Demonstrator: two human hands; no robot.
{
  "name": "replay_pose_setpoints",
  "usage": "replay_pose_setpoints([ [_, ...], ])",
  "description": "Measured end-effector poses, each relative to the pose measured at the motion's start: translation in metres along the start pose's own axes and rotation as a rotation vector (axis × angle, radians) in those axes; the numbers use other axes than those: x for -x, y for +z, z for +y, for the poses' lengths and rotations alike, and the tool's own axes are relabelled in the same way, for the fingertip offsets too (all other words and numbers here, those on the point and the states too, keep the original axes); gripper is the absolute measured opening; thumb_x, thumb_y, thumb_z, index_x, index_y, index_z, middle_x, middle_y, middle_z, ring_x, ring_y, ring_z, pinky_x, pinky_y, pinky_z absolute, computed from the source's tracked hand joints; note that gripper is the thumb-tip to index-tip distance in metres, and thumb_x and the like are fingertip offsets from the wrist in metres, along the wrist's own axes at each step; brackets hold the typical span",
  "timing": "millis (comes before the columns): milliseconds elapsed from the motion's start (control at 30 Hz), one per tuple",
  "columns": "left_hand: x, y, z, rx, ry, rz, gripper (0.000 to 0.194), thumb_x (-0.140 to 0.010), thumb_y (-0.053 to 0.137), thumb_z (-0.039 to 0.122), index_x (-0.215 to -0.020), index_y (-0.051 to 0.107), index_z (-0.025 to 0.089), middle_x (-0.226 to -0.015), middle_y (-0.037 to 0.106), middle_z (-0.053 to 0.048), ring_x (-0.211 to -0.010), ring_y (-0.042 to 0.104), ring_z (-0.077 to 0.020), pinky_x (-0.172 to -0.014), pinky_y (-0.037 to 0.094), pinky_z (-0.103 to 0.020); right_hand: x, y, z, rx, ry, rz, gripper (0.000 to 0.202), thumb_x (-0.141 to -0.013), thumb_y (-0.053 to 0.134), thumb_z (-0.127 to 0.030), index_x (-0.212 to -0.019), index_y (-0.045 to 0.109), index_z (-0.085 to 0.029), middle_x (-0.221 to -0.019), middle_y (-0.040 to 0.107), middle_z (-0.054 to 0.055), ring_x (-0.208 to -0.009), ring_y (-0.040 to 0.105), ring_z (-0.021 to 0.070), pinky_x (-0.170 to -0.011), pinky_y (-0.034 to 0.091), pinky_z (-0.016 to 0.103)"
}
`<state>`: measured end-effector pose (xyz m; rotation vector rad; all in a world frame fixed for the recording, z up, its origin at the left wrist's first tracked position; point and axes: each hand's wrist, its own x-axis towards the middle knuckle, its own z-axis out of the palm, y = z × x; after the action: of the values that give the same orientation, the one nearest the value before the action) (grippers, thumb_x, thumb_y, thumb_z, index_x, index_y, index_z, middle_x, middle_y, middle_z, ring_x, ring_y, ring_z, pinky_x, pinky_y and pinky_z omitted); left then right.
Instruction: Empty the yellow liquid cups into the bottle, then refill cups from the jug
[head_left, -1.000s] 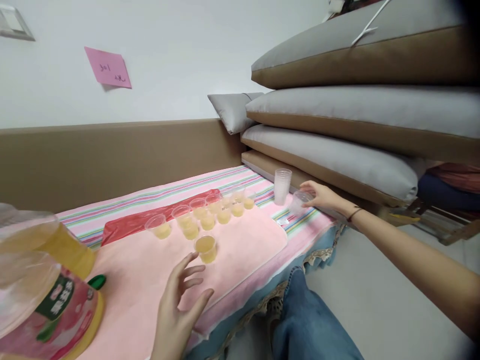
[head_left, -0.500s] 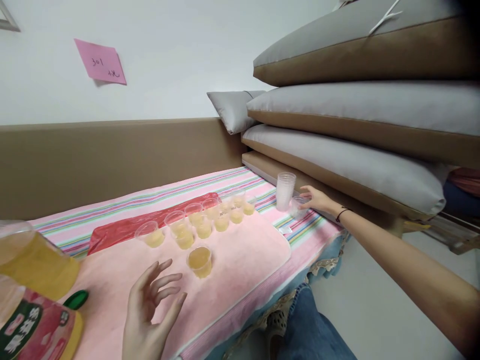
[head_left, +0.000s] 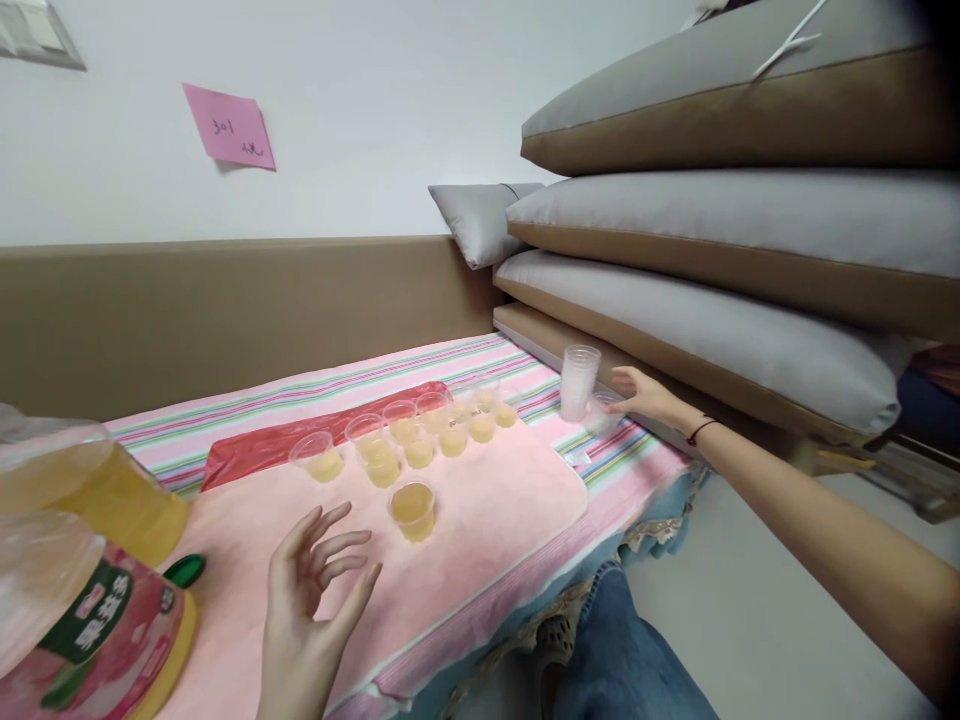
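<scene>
The left hand (head_left: 319, 600) is nearest, empty, its fingers loosely curled and the thumb wide apart. A second ago its fingertips were right at the clear plastic cup of yellow liquid (head_left: 413, 515); now a gap lies between them, and that cup stands alone on the pale pink mat (head_left: 480, 520). To the left are a clear plastic container with a pink-and-green label (head_left: 112, 625), a round green cap (head_left: 184, 571) and another clear container of yellow liquid (head_left: 142, 505). Beyond the lone cup, the close-set clear cups with less yellow liquid (head_left: 418, 450) keep their places, beside the flat red plastic packet (head_left: 255, 445). Farther right, the right hand (head_left: 645, 395) is over the striped cloth, fingers more spread than a second ago, beside a low clear plastic cup (head_left: 598, 415); whether they touch I cannot tell. That cup sits next to the tall stack of clear plastic cups (head_left: 579, 385). Behind rise thick grey-and-brown cushions (head_left: 697, 215).
</scene>
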<state>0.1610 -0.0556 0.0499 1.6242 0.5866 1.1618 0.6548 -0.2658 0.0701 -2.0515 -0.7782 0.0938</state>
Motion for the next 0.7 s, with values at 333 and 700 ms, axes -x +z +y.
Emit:
replay_pose_setpoints([
  [333,0.001,0.002,-0.011,-0.111,-0.111,0.120,0.056,-0.072,0.075,0.040,-0.119,0.048,0.024,-0.127,0.058,-0.010,-0.095,0.065,-0.0181,-0.080,0.056,-0.034,0.049,0.101,-0.035,-0.148,-0.186,0.034,0.059,-0.066,0.076,-0.048,-0.116,0.059,-0.023,-0.130,0.061,0.012,-0.124,0.055,0.0319,-0.109,0.040,0.050],
  [700,0.002,-0.004,-0.038,-0.174,-0.308,0.100,0.051,-0.065,0.061,0.021,-0.115,0.051,0.021,-0.126,0.062,-0.013,-0.103,0.064,-0.0237,-0.084,0.051,-0.039,-0.005,0.211,-0.024,-0.510,0.055,-0.100,0.070,-0.053,0.073,-0.027,-0.119,0.050,-0.027,-0.131,0.059,0.013,-0.125,0.057,0.0315,-0.100,0.050,0.054],
])
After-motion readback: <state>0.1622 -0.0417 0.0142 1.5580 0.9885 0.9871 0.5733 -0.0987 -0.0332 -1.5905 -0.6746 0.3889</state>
